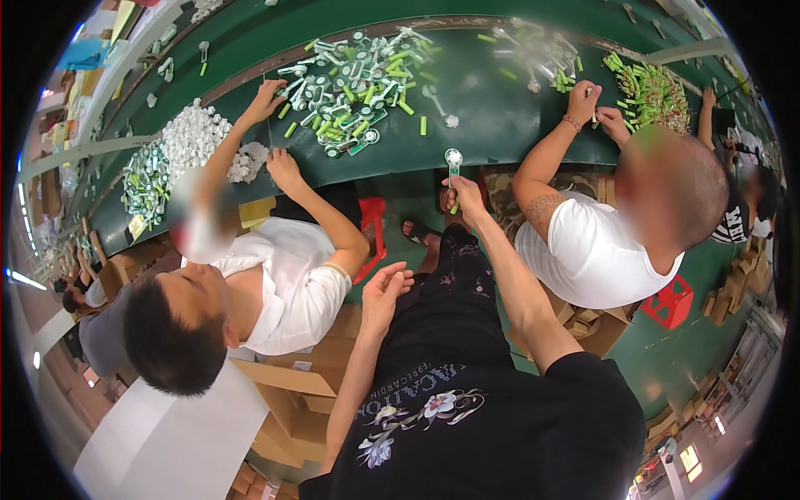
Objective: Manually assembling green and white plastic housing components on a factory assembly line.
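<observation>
My right hand [468, 198] is closed on the handle of a small green-and-white handheld fan piece [453, 162]. Its round white head points away from me, at the near edge of the green table [417, 157]. A bright green end shows below my fingers. My left hand [385, 293] hovers over my lap, fingers loosely bent and apart, with nothing visible in it. On the table beyond lies a heap of similar green-and-white pieces with lime-green cylinders [354, 92]. One loose cylinder [423, 126] and a single piece [433, 98] lie apart from the heap.
Co-workers in white shirts sit close on both sides, their hands [285, 169] at the table. White parts [193, 137] are piled on the left, and lime-green cylinders with red bits [654, 96] on the right. Cardboard boxes [287, 408] and red stools [669, 302] stand on the floor.
</observation>
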`<act>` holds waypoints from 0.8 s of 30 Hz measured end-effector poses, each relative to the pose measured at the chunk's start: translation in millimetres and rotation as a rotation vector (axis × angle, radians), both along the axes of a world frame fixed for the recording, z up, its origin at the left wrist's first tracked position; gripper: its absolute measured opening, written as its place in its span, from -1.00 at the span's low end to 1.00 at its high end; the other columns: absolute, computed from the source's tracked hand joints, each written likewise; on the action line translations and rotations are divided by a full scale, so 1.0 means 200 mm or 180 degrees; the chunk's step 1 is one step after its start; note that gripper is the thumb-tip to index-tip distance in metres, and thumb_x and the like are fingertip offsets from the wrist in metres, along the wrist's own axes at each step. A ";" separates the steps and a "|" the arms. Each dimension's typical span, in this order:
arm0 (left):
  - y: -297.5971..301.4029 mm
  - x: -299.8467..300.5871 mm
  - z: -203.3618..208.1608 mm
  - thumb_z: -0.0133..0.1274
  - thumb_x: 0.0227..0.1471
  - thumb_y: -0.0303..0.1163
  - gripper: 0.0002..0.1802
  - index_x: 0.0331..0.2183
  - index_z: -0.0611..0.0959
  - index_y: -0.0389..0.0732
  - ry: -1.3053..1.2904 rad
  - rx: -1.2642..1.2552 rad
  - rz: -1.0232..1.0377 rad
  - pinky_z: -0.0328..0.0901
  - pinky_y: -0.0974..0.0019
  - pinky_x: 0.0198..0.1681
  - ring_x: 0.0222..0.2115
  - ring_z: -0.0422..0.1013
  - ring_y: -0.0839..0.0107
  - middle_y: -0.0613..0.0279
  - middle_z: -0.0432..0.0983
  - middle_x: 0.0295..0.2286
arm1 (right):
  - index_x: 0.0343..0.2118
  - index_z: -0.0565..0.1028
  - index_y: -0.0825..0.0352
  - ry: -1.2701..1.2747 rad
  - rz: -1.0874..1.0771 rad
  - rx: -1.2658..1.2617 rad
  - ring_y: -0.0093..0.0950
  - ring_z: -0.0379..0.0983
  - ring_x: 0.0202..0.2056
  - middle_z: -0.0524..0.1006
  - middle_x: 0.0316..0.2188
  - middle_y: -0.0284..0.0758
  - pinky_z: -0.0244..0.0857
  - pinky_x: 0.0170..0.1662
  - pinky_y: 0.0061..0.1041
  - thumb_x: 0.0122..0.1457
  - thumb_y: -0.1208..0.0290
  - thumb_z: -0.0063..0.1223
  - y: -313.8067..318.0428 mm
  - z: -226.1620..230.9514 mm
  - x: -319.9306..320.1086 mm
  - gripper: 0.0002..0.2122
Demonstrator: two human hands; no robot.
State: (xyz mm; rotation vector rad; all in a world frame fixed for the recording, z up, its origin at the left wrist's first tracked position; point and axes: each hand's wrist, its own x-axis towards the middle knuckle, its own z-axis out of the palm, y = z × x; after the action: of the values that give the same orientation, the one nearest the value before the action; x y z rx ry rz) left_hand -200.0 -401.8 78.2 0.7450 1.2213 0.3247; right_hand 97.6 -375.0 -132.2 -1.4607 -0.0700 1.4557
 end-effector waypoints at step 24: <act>0.46 0.29 0.09 0.36 0.23 -0.54 -0.20 0.41 0.40 -0.36 0.0386 0.2305 -0.0461 0.40 0.16 0.33 0.28 0.45 0.22 -0.03 0.39 0.33 | -0.08 0.67 0.28 -0.4933 0.1461 0.2408 -0.31 0.47 -0.43 0.41 -0.48 -0.34 0.37 -0.36 -0.29 -0.07 0.48 0.47 0.05 0.91 -0.07 -0.59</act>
State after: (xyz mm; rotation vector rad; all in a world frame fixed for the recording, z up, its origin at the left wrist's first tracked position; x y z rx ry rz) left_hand -142.1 -309.2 97.2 1.4859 1.1520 0.6214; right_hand 83.9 -366.0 49.8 -1.5700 -1.7521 0.1595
